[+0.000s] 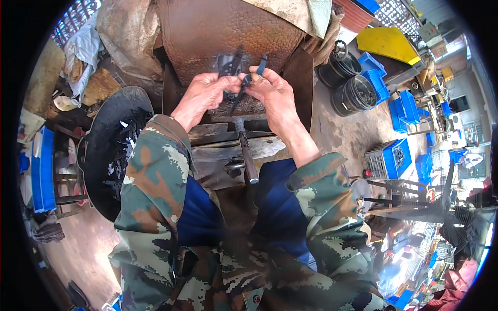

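Observation:
In front of me, both my hands meet over a worn, dark metal work surface. A narrow, dark, flat strip slants between them, its upper end sticking out past my right fingers. My right hand is closed round its middle, thumb and fingers pinching it. My left hand is closed too, with its thumb and fingertips at the strip's left side. Just beyond my left fingertips is a dark piece with small holes, partly blurred. Below the hands, a metal rod handle points toward me.
A brown, rough sheet stands behind the work surface. At left is a black tub holding dark scraps. Two black buckets stand on the floor at right, near blue crates. A fan stands farther right.

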Available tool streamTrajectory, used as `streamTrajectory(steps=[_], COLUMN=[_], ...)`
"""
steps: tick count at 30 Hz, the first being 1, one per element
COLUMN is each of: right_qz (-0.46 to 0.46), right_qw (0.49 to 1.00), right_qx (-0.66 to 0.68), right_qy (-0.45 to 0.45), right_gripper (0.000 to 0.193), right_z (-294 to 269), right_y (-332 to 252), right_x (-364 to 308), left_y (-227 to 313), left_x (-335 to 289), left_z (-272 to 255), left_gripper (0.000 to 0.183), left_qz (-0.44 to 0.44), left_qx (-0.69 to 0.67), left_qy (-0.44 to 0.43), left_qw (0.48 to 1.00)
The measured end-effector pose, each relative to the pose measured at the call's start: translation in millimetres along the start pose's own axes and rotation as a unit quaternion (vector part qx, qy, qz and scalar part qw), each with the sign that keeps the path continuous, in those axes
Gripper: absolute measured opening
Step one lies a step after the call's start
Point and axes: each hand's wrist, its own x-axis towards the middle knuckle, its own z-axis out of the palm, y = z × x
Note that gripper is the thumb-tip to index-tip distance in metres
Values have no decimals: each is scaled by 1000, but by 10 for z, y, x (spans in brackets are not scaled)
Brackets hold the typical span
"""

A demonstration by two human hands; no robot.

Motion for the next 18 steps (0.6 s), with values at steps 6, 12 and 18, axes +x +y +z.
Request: streamTrajectory(steps=[6,12,18], right_qz=[25,65,66], right_qw=[1000,998,998], right_qx=[-1,-9,-18], right_qy=[16,10,13], right_gripper=[17,19,21], right_z=[-117,-162,-264], right_y=[-84,-124,-207], right_x=[-38,-92,-142], left_y=[-210,-433,-578], left_x=[211,317,525], left_z=[-386,-508,-497], left_gripper=[28,17,17], left_qz=[-20,-53,-2], left_qx=[26,187,286], left_qy=[55,63,-67], left_qw=[998,979,956])
